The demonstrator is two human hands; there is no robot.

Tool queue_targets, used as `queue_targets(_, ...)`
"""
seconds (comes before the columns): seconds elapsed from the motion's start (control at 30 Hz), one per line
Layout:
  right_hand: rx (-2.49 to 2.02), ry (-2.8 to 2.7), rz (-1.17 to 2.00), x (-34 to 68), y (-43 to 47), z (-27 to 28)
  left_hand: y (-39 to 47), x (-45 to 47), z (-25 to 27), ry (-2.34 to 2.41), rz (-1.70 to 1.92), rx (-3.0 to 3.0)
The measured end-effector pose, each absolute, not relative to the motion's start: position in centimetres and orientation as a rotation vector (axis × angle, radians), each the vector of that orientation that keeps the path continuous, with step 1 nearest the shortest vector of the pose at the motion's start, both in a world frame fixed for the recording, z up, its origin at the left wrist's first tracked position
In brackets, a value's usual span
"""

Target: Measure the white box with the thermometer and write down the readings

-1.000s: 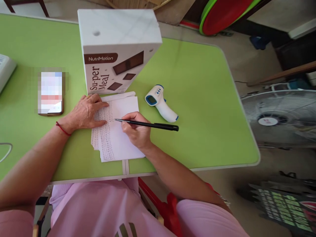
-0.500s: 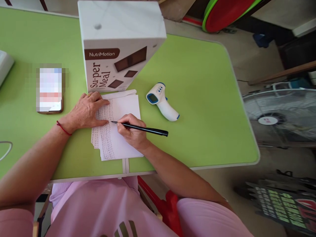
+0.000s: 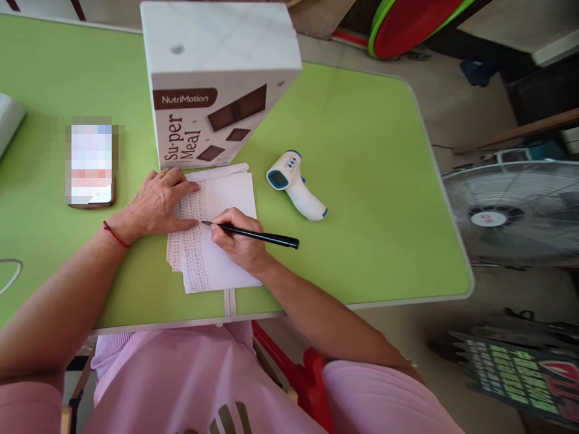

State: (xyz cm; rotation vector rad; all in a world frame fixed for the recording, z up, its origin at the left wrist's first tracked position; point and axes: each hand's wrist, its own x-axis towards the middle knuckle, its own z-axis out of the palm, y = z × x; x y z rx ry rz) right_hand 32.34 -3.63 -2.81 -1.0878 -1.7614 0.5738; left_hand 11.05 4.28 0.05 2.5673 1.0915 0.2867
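Observation:
Between the thumb and fingers of my right hand (image 3: 239, 238) is a black pen (image 3: 271, 239), its tip at the written part of a white sheet of paper (image 3: 230, 265). Rows of small handwriting cover the left side of that sheet, and more written paper shows beneath it. My left hand (image 3: 160, 202) lies flat across the paper's left edge, thumb and index finger spread apart, with the thumb tip close to the pen tip. Just beyond the paper stands a white NutriMotion box (image 3: 221, 72). A white and blue infrared thermometer (image 3: 298, 187) lies to the right of the paper.
A phone (image 3: 91, 166) with a lit, blurred screen lies left of my left hand on the green table (image 3: 371, 181). A white object (image 3: 8, 120) is cut off at the left edge. Beyond the table's right end stands a fan (image 3: 493, 217).
The pen's rear end has swung slightly to the left and my right hand has shifted a little with it. My left hand stays in place on the paper.

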Motion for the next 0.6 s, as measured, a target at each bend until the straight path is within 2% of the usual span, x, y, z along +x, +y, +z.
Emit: queue_targets(0.6,-1.196,-1.756,0.578,32.5,-3.62,-2.64,4.27,11.03,0.13,1.083,0.291,2.579)
